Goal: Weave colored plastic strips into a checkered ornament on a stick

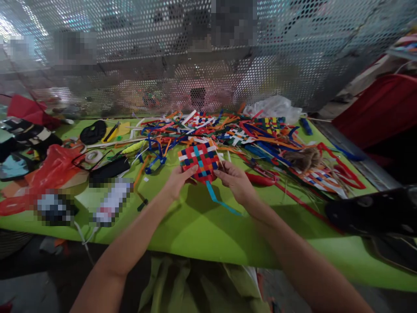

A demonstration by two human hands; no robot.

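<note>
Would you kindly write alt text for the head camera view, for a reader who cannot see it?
Two bare hands, left hand and right hand, hold up a small woven square of red, blue and white strips over a green table, a light blue strip trailing from it. Behind lies a heap of coloured strips; a red plastic bag sits left.

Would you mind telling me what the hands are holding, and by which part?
Both hold a woven strip square: the left hand pinches its lower left edge, the right hand its lower right edge. A teal strip hangs from it.
</note>
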